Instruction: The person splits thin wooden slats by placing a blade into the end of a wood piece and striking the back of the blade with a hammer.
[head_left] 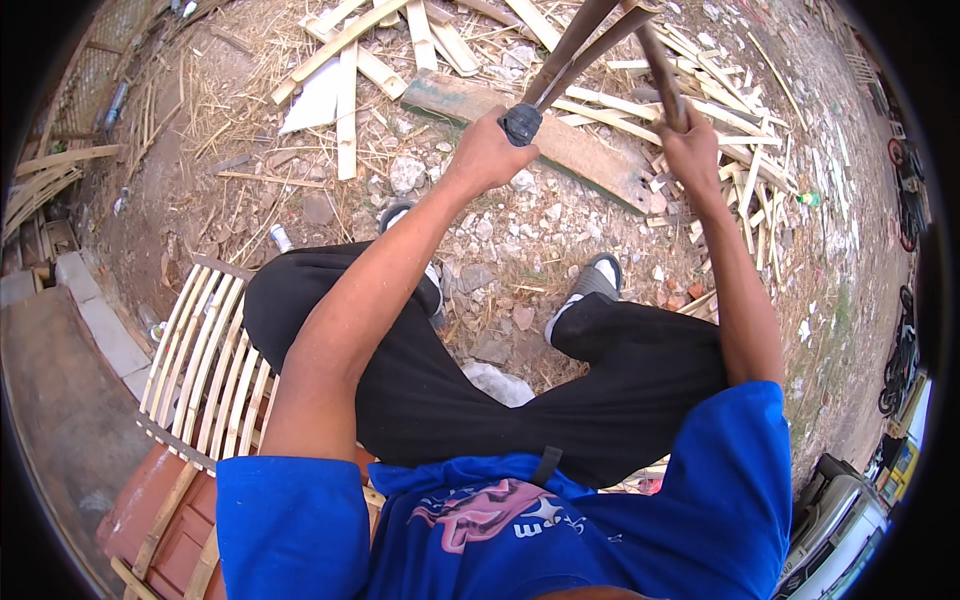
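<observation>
Both my arms reach forward over the ground. My left hand (486, 158) is closed at the black-wrapped end (521, 124) of a long brown wood-like piece (575, 50). Two narrow brown lengths spread away from that wrapped end toward the top edge. My right hand (690, 152) is wrapped round a brown stick (662, 75), whose far end meets the other brown piece near the top edge. I cannot tell whether they are joined there. Below both hands lies a worn wooden plank (590, 160) with a greenish edge, flat on the stony ground.
Split pale strips (345, 110) lie scattered ahead, with a heap of slats (750, 150) to the right. A curved slatted wooden piece (205, 360) stands by my left thigh. Stones (408, 174) litter the ground between my feet. Parked vehicles (840, 520) line the right edge.
</observation>
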`<state>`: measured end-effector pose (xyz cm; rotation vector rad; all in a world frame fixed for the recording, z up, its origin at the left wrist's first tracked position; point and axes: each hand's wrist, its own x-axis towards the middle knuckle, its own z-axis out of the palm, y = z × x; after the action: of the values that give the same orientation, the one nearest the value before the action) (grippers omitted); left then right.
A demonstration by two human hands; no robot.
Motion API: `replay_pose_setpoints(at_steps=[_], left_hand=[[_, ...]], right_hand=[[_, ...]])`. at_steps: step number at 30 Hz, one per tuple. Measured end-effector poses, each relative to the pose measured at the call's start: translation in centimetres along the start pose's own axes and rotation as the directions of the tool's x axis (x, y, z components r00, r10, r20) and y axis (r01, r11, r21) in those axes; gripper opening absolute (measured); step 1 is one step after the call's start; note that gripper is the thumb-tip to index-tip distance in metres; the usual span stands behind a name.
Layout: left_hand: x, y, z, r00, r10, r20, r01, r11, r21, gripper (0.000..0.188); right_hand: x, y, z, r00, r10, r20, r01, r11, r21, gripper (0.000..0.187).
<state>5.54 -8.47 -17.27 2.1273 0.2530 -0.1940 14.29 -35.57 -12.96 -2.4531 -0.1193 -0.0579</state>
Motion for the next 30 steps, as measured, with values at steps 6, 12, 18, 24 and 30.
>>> replay_pose_setpoints(at_steps=[6,12,18,24,30], left_hand=[[-0.2,-0.6,-0.1,1.000,0.014,0.025,-0.014,1.000,-0.022,0.048],[0.3,0.0,0.4,0.998,-0.040,0.038,0.038,0.999,0.029,0.047],[0.5,-1.2,0.6,0.999,0.013,-0.037,-0.016,0.997,-0.077,0.046],[-0.2,0.0,0.1,0.999,-0.036,0.035,0.036,0.999,0.021,0.049],[0.1,-0.6,0.9,1.000,-0.010,0.022,0.010,1.000,0.011,0.048]], right_hand=[[1.9,-5.1,-4.0,0.951,-0.116,-0.286,0.264,0.785,0.560,0.017],[-0.7,3.5,1.6,0.982,-0.013,0.188,0.064,0.961,-0.269,0.032],[-1.6,1.7,2.3,0.988,0.004,0.157,0.001,1.000,-0.030,0.030],[-1.8,0.1,0.8,0.997,-0.025,0.069,0.027,0.999,-0.028,0.031],[-1.8,3.4,0.5,0.993,-0.049,0.103,0.062,0.990,-0.125,0.038]])
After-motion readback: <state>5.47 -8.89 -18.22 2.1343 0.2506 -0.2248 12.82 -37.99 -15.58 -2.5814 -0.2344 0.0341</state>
